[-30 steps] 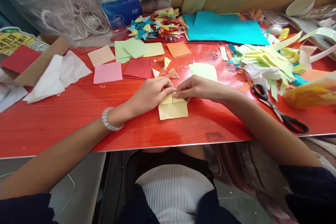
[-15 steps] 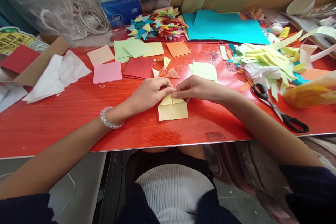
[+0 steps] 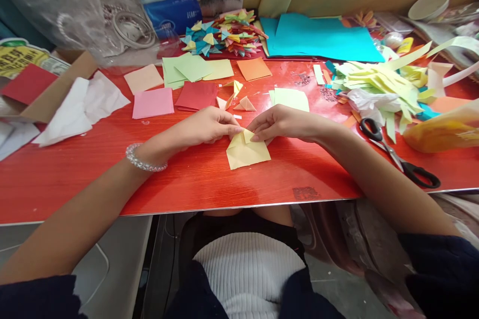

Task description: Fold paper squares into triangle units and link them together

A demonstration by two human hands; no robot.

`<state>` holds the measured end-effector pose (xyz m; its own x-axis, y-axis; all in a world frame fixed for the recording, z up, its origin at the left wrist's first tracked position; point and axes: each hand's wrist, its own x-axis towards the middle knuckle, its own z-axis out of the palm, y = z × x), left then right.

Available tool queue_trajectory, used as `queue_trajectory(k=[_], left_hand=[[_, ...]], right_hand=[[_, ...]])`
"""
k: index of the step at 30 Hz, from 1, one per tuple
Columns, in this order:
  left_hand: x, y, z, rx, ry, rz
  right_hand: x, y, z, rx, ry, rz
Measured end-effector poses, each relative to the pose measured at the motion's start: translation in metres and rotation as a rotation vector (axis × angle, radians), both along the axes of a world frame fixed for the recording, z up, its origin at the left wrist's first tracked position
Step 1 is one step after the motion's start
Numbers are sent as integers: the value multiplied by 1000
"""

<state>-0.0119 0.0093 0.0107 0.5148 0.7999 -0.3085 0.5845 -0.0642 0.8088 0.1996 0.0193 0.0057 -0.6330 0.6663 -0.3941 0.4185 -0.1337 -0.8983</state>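
Observation:
Between my two hands is a pale yellow sheet of paper, partly folded, with its far corners turned in and its flat edge toward me. My left hand pinches the paper's far left side between thumb and fingers. On the far right side, my right hand is closed on it, thumb on a small flap near the top. Just beyond my hands lie small folded paper pieces, an orange-pink one and a yellow one. Fingertips under the paper are hidden.
Squares of red, pink, orange and pale green paper lie beyond my hands. Black-handled scissors rest at right, near paper strips. Blue sheets and folded paper clusters sit at the back.
My hands have moved slightly apart, the left one shifting left. The yellow paper has turned a little, and a flap near its top now shows between my fingers.

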Motion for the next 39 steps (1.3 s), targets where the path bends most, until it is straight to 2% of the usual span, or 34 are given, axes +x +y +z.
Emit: queue_trajectory(k=[2, 6, 10, 16, 21, 31, 39], left_hand=[[-3, 2, 3, -96, -13, 6], [-7, 2, 5, -145, -79, -48], [-7, 2, 2, -142, -94, -66], [-2, 1, -3, -109, -88, 9], [-1, 0, -4, -69, -79, -5], [-2, 1, -4, -90, -35, -8], [-1, -1, 0, -88, -5, -43]], right_hand=[[0, 0, -1, -1, 12, -11], [0, 2, -4, 19, 56, -62], [0, 4, -8, 44, 136, -160], [-3, 3, -10, 77, 119, -179], [-7, 0, -9, 142, 95, -168], [-9, -4, -7, 140, 79, -167], [-9, -7, -3, 209, -14, -70]])
